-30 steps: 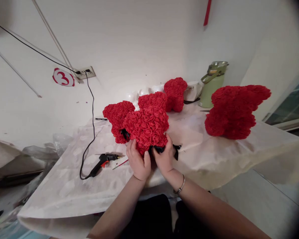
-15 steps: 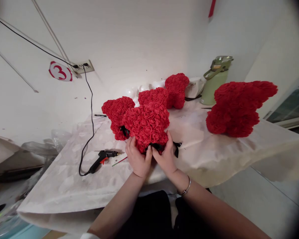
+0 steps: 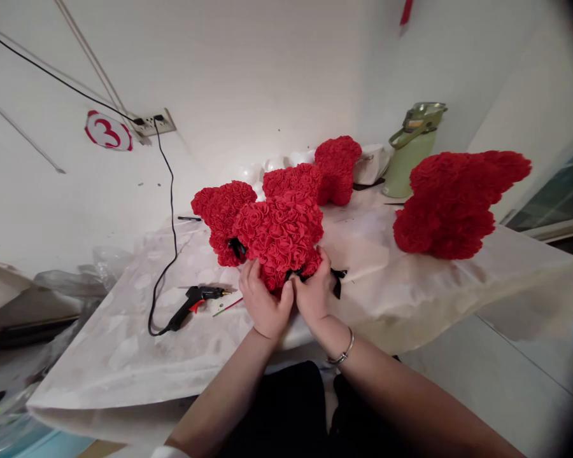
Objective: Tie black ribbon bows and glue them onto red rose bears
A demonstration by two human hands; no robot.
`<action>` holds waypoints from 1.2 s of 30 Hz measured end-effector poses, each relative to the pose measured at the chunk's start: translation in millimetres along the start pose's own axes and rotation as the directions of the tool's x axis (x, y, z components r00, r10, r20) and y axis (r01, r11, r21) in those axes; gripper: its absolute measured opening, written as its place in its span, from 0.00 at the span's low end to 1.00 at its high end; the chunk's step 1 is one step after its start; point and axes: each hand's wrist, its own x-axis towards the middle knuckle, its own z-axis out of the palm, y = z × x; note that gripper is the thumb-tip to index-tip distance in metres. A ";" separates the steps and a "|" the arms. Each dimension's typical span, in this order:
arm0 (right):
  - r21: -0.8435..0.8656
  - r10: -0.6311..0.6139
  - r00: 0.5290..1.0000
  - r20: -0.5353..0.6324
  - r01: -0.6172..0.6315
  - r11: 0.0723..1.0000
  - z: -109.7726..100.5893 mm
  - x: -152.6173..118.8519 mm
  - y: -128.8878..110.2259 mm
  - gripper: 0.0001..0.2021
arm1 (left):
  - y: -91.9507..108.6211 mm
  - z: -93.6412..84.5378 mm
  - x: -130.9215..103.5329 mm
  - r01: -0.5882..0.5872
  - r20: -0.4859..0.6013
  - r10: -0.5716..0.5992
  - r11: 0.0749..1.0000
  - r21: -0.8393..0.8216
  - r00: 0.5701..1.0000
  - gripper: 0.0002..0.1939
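A red rose bear (image 3: pixel 284 232), covered in foam roses, is held at the table's front edge between my two hands. My left hand (image 3: pixel 266 302) wraps its left side, with the thumb at the lower front. On the other side my right hand (image 3: pixel 314 289) grips it, thumb pressed by a black ribbon (image 3: pixel 293 275) on the bear. A black ribbon end (image 3: pixel 338 280) sticks out past my right hand. To the left lies a black glue gun (image 3: pixel 193 305) with an orange trigger. A thin red and green stick (image 3: pixel 227 307) rests between the gun and my left hand.
More red rose bears stand behind (image 3: pixel 226 213) and at the right (image 3: pixel 458 203) of the white-covered table (image 3: pixel 124 356). A green jug (image 3: pixel 410 152) is near the wall. The glue gun's cord (image 3: pixel 173 216) runs up to a wall outlet (image 3: pixel 153 122).
My right thumb has shifted slightly at the black ribbon, and the right wrist has turned and moved a little left. The left hand keeps its hold. The whole view has shifted slightly.
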 end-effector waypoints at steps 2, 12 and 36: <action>0.001 -0.053 0.998 0.024 0.053 0.999 -2.6 -2.2 3.0 0.41 | -0.2 -0.9 0.1 -0.005 0.004 0.005 1.000 -0.023 1.000 0.33; 0.008 -0.126 0.991 0.049 0.126 0.992 -4.8 -8.1 11.2 0.40 | -5.9 -1.3 -3.3 -0.013 0.010 0.014 0.996 -0.090 1.000 0.30; -0.006 -0.074 0.987 0.145 0.076 0.997 -8.5 -6.6 25.2 0.45 | -28.8 9.2 -9.8 0.374 0.059 -0.381 0.846 -0.381 0.923 0.26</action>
